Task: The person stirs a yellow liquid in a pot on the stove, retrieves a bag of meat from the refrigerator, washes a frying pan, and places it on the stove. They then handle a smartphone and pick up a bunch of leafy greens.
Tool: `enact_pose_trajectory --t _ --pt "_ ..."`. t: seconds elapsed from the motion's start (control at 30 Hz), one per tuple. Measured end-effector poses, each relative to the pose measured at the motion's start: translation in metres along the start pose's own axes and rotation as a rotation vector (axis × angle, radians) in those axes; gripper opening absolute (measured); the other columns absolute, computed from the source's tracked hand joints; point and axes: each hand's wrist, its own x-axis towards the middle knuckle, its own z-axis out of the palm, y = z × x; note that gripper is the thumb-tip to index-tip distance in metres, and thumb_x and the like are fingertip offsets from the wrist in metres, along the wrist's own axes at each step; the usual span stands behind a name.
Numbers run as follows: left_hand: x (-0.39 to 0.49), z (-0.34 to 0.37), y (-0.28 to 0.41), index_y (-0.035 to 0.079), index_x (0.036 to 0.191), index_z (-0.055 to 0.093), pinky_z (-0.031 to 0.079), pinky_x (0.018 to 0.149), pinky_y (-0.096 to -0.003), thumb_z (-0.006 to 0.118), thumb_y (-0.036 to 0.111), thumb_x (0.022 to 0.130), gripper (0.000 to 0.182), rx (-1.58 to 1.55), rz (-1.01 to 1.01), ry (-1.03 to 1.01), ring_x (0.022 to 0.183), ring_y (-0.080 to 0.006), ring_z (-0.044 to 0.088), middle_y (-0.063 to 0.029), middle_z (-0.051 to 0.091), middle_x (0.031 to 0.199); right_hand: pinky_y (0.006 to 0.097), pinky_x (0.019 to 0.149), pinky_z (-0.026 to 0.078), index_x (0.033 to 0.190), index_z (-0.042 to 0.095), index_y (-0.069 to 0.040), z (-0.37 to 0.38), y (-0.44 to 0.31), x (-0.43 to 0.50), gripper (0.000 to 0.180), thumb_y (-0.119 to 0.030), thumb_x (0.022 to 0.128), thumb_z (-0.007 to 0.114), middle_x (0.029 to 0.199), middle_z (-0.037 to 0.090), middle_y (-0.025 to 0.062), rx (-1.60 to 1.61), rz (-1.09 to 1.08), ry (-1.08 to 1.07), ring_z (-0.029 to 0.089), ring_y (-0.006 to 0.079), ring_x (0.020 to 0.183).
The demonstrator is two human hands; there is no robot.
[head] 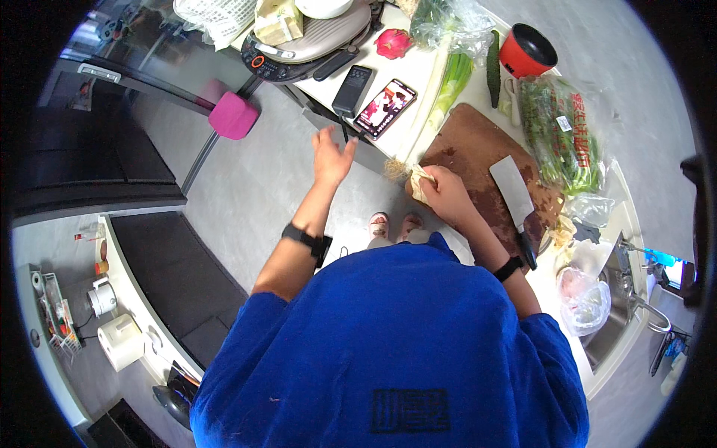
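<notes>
My left hand (331, 157) is raised with its fingers apart, near the counter's front edge. Close by lie a phone (386, 109) with a lit screen and a black power bank (353, 89) with a cable. In my right hand (450, 196) is a crumpled pale cloth or paper (420, 183), held over the front corner of a brown cutting board (465, 140). Just left of it, the rooty end of a leek (423, 126) reaches the counter edge. A cleaver (512, 190) rests flat on the board, its black handle towards me.
Bagged leafy greens (552, 129), a cucumber (493, 73) and a red pot (526, 53) stand beyond the board. A dragon fruit (393, 43) and an electric griddle (313, 36) are at the back left. A plastic bag (582, 299) lies beside the sink (608, 330).
</notes>
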Motion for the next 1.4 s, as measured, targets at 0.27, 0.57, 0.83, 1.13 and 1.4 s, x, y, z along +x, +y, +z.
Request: enact_pose_trajectory --t 0.27,0.57,0.83,1.13,1.4 --pt "0.086 0.028 -0.016 -0.011 0.113 0.053 0.052 0.08 -0.0369 0.082 0.028 0.066 0.068 0.137 0.11 0.121 0.088 -0.0289 0.064 -0.0204 0.063 0.098 0.0381 0.078 0.049 0.103 0.062 0.001 0.002 -0.003 -0.024 0.023 -0.014 0.086 0.056 0.098 0.063 0.0203 -0.023 0.03 -0.093 0.062 0.0339 0.089" --pt "0.114 0.003 0.005 -0.002 0.123 0.051 0.045 0.092 -0.0398 0.075 0.027 0.067 0.067 0.232 0.134 0.118 0.104 -0.0337 0.055 -0.0197 0.056 0.112 0.0447 0.079 0.047 0.1 0.062 -0.001 -0.007 0.009 -0.04 0.022 -0.018 0.086 0.055 0.095 0.061 0.0213 0.051 0.132 -0.03 0.058 0.0392 0.091" --pt "0.079 0.05 0.048 0.001 0.124 0.051 0.035 0.101 -0.0433 0.066 0.02 0.077 0.053 0.209 0.626 -0.064 0.113 -0.038 0.042 -0.02 0.045 0.124 0.0441 0.08 0.048 0.104 0.061 -0.003 -0.009 0.004 -0.042 0.023 -0.018 0.087 0.055 0.099 0.06 0.0201 0.022 0.154 -0.036 0.058 0.0385 0.094" --pt "0.12 0.073 0.045 0.01 0.125 0.058 0.031 0.106 -0.0427 0.047 0.031 0.085 0.046 0.302 0.624 -0.24 0.122 -0.0377 0.039 -0.0214 0.044 0.132 0.0444 0.08 0.048 0.106 0.06 -0.004 -0.011 0.0 -0.052 0.024 -0.019 0.088 0.056 0.102 0.059 0.0187 0.013 0.185 -0.037 0.059 0.0384 0.094" --pt "0.122 0.079 0.047 0.014 0.128 0.056 0.031 0.107 -0.0416 0.047 0.029 0.085 0.046 0.389 0.542 -0.268 0.125 -0.037 0.037 -0.0195 0.04 0.137 0.0444 0.076 0.049 0.105 0.06 -0.005 -0.008 0.006 -0.059 0.021 -0.017 0.088 0.056 0.098 0.06 0.0171 -0.031 0.104 0.037 0.059 0.0381 0.09"
